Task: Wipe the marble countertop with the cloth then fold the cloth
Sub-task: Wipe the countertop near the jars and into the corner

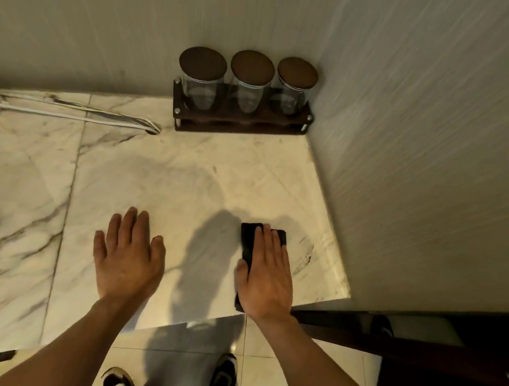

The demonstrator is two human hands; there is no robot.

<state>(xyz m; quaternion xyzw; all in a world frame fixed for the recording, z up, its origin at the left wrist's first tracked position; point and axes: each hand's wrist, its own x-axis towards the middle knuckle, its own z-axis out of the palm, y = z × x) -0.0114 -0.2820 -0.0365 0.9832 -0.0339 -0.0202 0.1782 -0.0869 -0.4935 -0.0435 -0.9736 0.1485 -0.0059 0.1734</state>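
Corner setting, two walls [424,148] meeting at right rear, both pale grey-beige with fine streaked texture. At the corner, against the back wall: dark wooden rack [241,125] with metal posts, holding three clear glass jars [249,88] in a row, each with a round dark lid. Left rear: bundle of pale cables [76,111] running from a white fitting at the left edge to a hole in the surface. Below: floor [262,379] of glossy cream tiles with thin grout lines. Right foreground: dark wood furniture [418,351], partly in shadow, detail unclear. Light warm and yellowish, from above, casting soft shadows.
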